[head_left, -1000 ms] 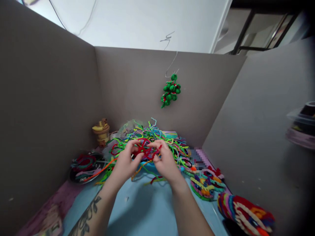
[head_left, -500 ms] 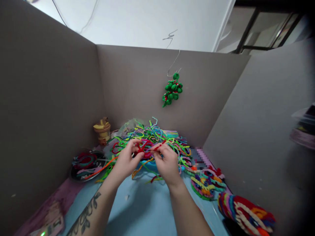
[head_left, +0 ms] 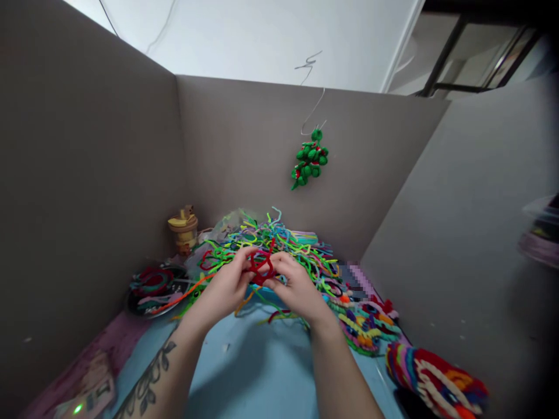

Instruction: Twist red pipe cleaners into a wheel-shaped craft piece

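Between my two hands is a red pipe cleaner piece, bent into an open, looped shape with one end sticking up. My left hand pinches its left side, fingers curled behind it. On the other side, my right hand grips the right edge with thumb and fingers. Just behind the hands lies a big tangled heap of multicoloured pipe cleaners, partly in a blue tray. An orange pipe cleaner runs from near my left wrist to a metal bowl.
Grey partitions enclose the blue tabletop. A green ornament hangs from a wire at the back. A lidded cup stands at left. Coiled colourful pieces and a striped bundle lie at right; a lit device sits front left.
The red piece has turned to show its open loops more squarely. My right hand has shifted from a pinch on the loose end to a hold on the piece's right side.
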Motion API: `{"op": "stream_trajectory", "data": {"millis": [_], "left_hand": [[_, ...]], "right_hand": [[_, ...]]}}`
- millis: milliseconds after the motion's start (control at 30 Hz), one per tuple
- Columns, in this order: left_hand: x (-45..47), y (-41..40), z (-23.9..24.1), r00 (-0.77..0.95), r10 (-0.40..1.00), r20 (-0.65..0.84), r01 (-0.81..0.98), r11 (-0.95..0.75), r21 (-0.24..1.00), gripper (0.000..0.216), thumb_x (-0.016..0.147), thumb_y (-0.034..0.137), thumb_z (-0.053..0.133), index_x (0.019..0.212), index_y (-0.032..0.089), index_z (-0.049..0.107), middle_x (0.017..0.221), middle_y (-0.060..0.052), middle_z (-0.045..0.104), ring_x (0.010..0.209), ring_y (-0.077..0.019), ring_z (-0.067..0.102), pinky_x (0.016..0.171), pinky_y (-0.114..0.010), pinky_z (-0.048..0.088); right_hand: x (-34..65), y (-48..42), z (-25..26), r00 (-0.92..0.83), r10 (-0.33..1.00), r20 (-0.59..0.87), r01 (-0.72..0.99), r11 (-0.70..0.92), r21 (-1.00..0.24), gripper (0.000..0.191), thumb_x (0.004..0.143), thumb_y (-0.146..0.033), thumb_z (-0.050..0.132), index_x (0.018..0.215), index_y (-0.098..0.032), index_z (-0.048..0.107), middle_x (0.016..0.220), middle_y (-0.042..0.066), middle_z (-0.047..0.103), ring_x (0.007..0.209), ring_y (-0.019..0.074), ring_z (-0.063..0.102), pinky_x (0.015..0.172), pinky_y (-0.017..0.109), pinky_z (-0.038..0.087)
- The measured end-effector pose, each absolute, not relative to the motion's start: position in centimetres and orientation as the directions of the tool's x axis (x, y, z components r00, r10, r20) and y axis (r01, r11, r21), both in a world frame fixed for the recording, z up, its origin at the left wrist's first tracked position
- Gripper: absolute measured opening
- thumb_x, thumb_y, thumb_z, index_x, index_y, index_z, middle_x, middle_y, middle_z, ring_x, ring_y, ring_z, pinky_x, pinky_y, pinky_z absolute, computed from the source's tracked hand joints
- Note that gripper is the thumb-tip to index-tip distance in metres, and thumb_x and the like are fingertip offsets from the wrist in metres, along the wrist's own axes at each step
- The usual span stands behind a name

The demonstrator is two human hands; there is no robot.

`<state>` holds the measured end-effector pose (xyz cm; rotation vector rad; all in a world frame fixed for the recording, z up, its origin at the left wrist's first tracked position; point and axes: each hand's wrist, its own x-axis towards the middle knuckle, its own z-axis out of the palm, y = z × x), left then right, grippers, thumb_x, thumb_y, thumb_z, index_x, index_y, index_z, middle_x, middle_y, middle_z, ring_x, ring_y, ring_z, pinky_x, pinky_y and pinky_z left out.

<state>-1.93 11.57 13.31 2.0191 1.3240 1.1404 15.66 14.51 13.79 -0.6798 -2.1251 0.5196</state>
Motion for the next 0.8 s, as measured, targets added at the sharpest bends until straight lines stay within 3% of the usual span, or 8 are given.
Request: {"op": "stream_trajectory", "data": {"millis": [333, 533, 800], "left_hand": [[-2.1, 11.7, 13.7, 0.117, 0.904, 0.412, 0.440, -0.419, 0.794, 0.044, 0.082, 0.023, 0.046, 0.124, 0.018, 0.035, 0.082, -0.001, 0.061, 0.076, -0.0154, 0.059, 0.073, -0.029, 0.046], [-2.3, 11.3, 14.1, 0.224, 0.901, 0.371, 0.533, -0.432, 0.727, 0.032, 0.083, 0.023, 0.045, 0.115, 0.020, 0.043, 0.075, 0.001, 0.062, 0.069, -0.0146, 0.059, 0.064, -0.025, 0.042], [-2.2, 10.6, 14.2, 0.310, 0.895, 0.320, 0.568, -0.444, 0.693, 0.032, 0.080, 0.014, 0.045, 0.111, 0.023, 0.046, 0.083, 0.000, 0.066, 0.076, -0.0156, 0.062, 0.066, -0.024, 0.043]], "right_hand": [[15.7, 14.6, 13.8, -0.496, 0.583, 0.644, 0.270, 0.808, -0.524, 0.007, 0.081, -0.017, 0.060, 0.076, -0.020, 0.065, 0.077, 0.002, 0.060, 0.078, 0.0160, 0.054, 0.077, 0.031, 0.042], [15.7, 14.6, 13.7, -0.434, 0.591, 0.679, 0.291, 0.806, -0.515, 0.010, 0.077, -0.014, 0.062, 0.082, -0.022, 0.067, 0.091, 0.004, 0.054, 0.091, 0.0179, 0.050, 0.082, 0.033, 0.042], [15.5, 14.8, 13.5, -0.491, 0.630, 0.602, 0.272, 0.767, -0.581, 0.008, 0.075, -0.016, 0.065, 0.080, -0.021, 0.064, 0.103, 0.004, 0.052, 0.103, 0.0187, 0.048, 0.092, 0.035, 0.038]]}}
